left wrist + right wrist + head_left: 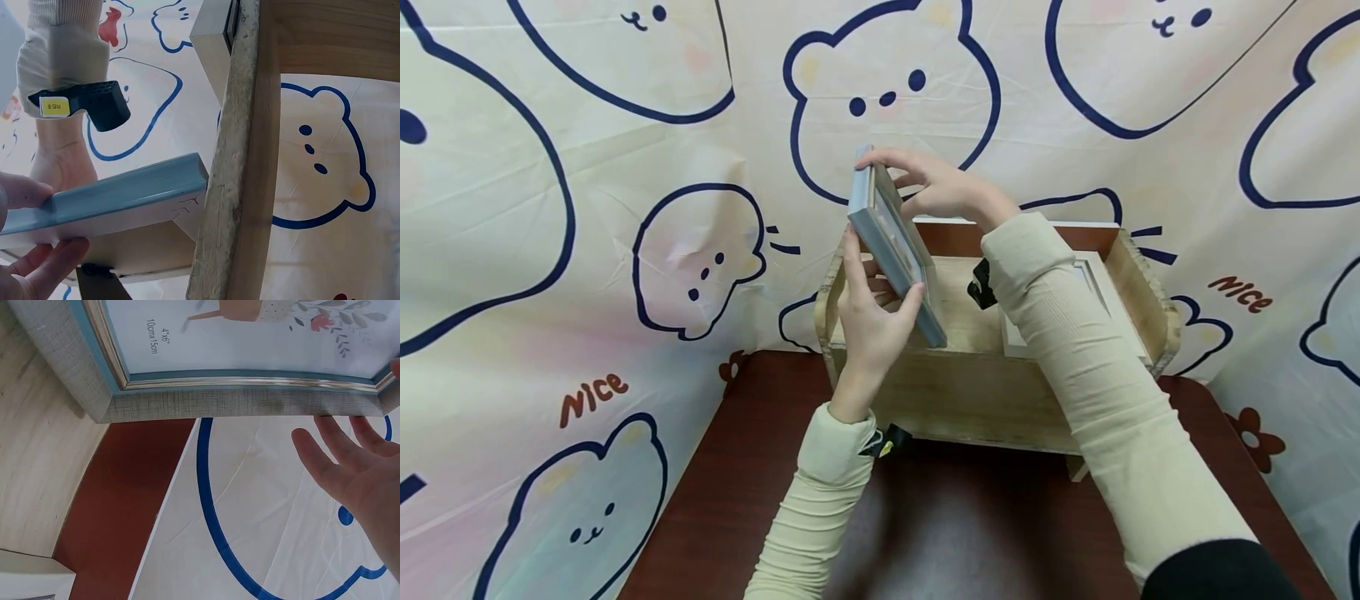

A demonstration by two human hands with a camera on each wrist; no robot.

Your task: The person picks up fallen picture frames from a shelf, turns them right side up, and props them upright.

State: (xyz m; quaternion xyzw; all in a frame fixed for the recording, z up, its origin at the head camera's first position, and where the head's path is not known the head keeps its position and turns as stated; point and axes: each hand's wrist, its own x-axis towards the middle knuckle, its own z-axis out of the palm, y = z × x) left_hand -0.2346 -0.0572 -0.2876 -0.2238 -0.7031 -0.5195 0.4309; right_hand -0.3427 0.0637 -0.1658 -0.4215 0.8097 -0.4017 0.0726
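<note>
A blue-grey picture frame [887,237] is held tilted above the left part of a wooden shelf [977,396]. My left hand [876,325] pinches its near lower side, thumb on one face and fingers on the other. The right hand [943,187] grips the upper far end, with the index finger reaching over the top corner. In the right wrist view the front of the picture frame [244,403] shows a printed insert with flowers and size text. The left wrist view shows its blue edge and brown back with a dark bracket.
A white picture frame [1108,292] lies on the right part of the shelf, partly hidden by my right sleeve. The shelf's raised wooden ends flank it. It stands on a dark red table [730,483], before a cartoon-printed cloth [700,150].
</note>
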